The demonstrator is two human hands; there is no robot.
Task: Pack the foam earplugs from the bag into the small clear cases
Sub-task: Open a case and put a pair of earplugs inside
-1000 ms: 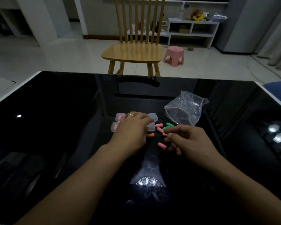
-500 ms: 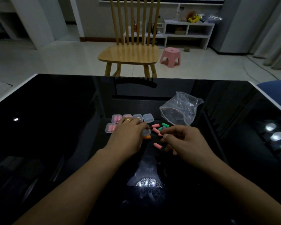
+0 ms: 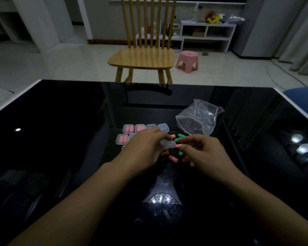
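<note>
My left hand [image 3: 146, 150] grips a small clear case [image 3: 168, 144] lifted just above the black glass table [image 3: 60, 139]. My right hand [image 3: 202, 153] meets it from the right and pinches a pink earplug [image 3: 178, 146] at the case's edge; a green earplug [image 3: 180, 153] shows under its fingers. Loose earplugs lie around them: green ones [image 3: 179, 137], a pink one [image 3: 173, 158], an orange one [image 3: 164, 153]. Several clear cases [image 3: 128, 129] sit in rows behind my left hand, three holding pink plugs. The clear plastic bag [image 3: 197, 121] lies open behind my right hand.
A wooden chair [image 3: 144, 57] stands past the table's far edge, with a pink stool [image 3: 187, 61] and a white shelf [image 3: 206, 34] beyond. A blue seat [image 3: 304, 100] is at the right edge. Ceiling lights reflect in the glass.
My left hand has picked one clear case off the table and raised it. My right hand has moved left to it with a pink earplug.
</note>
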